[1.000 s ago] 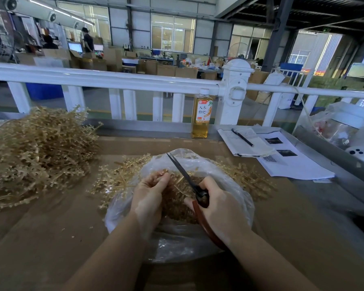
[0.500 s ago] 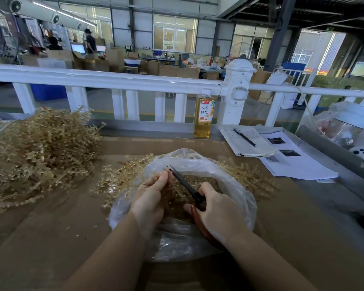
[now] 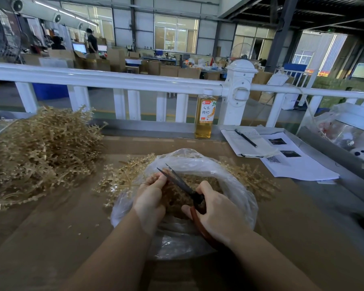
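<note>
**Desk:** What's the surface, and what's the room like?

**Operator:** I'm looking down on a brown table (image 3: 51, 238) in a big workshop hall. A white railing (image 3: 114, 79) runs along the table's far edge, with a bottle (image 3: 205, 116) of amber drink standing against it. Papers (image 3: 303, 166) and a pen (image 3: 245, 138) lie toward the far right corner. A heap of gold sprigs (image 3: 40, 150) fills the left edge.

**Desk:** And the scissors?

**Operator:** The scissors (image 3: 183, 185) have dark blades and reddish-brown handles. They sit over the open plastic bag (image 3: 177, 242) at the middle of the table, nearer the front edge.

**Desk:** Which way do they point?

**Operator:** Their long axis runs diagonally, with the handles near and right and the tips aimed toward the far left corner. The blades are slightly parted.

**Desk:** Hands?

**Operator:** My right hand (image 3: 216, 213) is wrapped round the handles. My left hand (image 3: 150, 198) pinches a sprig (image 3: 153, 175) in curled fingers, right against the blade tips. I can't tell whether the blades touch it.
</note>
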`<state>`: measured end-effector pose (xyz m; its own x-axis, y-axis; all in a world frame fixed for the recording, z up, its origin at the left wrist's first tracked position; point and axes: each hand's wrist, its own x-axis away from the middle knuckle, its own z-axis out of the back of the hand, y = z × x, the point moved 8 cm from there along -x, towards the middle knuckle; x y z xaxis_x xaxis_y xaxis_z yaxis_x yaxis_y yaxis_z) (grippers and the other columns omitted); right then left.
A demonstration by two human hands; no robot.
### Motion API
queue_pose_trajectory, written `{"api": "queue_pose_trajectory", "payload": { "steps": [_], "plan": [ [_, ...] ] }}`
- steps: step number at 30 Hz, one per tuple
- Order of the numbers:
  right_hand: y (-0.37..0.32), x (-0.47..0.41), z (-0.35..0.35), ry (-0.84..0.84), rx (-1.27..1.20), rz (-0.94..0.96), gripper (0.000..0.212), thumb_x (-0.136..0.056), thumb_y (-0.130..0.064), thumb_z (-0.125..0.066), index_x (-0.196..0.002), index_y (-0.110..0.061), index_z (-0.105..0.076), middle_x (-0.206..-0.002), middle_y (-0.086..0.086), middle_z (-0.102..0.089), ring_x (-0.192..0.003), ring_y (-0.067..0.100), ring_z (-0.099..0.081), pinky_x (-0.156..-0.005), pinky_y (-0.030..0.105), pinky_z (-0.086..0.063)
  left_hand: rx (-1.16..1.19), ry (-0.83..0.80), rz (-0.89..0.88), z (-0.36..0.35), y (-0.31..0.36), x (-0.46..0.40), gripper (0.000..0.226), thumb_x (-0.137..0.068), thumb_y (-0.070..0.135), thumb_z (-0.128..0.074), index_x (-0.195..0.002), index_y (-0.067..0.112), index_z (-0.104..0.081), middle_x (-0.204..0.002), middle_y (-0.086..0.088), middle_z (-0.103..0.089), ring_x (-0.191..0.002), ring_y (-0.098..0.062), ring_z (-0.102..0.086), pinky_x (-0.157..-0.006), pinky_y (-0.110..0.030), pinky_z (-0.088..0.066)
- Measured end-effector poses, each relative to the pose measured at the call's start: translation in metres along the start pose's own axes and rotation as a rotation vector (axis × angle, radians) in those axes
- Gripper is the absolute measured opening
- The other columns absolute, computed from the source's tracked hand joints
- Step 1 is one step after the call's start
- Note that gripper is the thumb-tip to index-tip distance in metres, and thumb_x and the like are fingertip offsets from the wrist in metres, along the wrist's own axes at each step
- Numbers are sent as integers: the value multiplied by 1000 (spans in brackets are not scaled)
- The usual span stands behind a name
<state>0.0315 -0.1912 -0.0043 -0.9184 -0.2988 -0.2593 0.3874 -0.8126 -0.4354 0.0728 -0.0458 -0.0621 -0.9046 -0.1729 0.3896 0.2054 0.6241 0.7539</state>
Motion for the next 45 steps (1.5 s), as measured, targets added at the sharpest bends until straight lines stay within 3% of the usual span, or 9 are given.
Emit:
{"api": "queue_pose_trajectory", "payload": {
  "steps": [5,13,21,26,29,33,38,42,45],
  "plan": [
    [-1,1,-1,-3,-14,14,36,-84,-57,-59,-101,-34,-38,-91,-16,-52,-84,4,-50,-70,17,-37,6,19,38,2,1,3,25,-92,15,-58,-116,8,-62,-111,-20,-66,-102,-36,-64,-86,-52,-51],
    [-4,-2,-2,17,28,45,34,-86,-58,-54,-96,-33,-33,-88,-10,-57,-82,9,-52,-67,21,-34,31,18,32,3,-1,0,8,-93,12,-56,-90,11,-63,-66,-9,-70,-59,-24,-68,-49,-33,-54],
    [-10,-5,0,83,143,98,37,-87,-59,-52,-94,-32,-28,-77,-11,-48,-72,9,-47,-62,22,-32,57,13,41,-3,1,6,33,-95,12,-53,-127,6,-55,-108,-20,-66,-79,-30,-64,-57,-41,-52],
    [-8,-5,-3,85,154,84,40,-88,-58,-51,-109,-28,-36,-86,-8,-52,-83,12,-51,-67,22,-36,73,37,36,-1,2,6,10,-96,8,-50,-96,8,-60,-84,-15,-65,-66,-26,-64,-39,-33,-54],
    [-11,-6,-4,100,170,97,39,-90,-54,-51,-114,-26,-37,-86,-8,-50,-83,14,-52,-68,22,-36,83,6,37,-3,3,7,14,-97,7,-48,-86,9,-57,-81,-15,-64,-55,-22,-66,-43,-34,-55],
    [-15,-6,-2,105,192,110,29,-90,-48,-50,-105,-28,-35,-81,-9,-48,-74,10,-44,-63,20,-31,85,3,49,-1,1,5,11,-97,7,-48,-90,9,-57,-85,-15,-64,-68,-25,-65,-61,-40,-56],
    [-15,-5,-3,94,186,111,32,-92,-46,-51,-95,-31,-23,-72,-12,-45,-64,8,-42,-51,16,-23,93,-3,38,-2,0,3,17,-95,8,-52,-79,11,-56,-73,-12,-65,-54,-20,-66,-51,-37,-56],
    [-11,-5,-5,89,105,82,32,-90,-50,-56,-99,-31,-32,-78,-13,-54,-70,5,-51,-55,11,-30,82,-40,42,-4,0,5,8,-93,14,-57,-94,8,-62,-95,-17,-68,-86,-30,-67,-66,-42,-58],
    [-7,-3,-2,116,18,40,34,-85,-55,-58,-99,-29,-41,-82,-13,-59,-74,5,-54,-59,14,-35,72,-30,75,-4,-1,7,32,-90,18,-62,-118,4,-61,-113,-20,-66,-102,-36,-65,-79,-48,-55]
  ]
}}
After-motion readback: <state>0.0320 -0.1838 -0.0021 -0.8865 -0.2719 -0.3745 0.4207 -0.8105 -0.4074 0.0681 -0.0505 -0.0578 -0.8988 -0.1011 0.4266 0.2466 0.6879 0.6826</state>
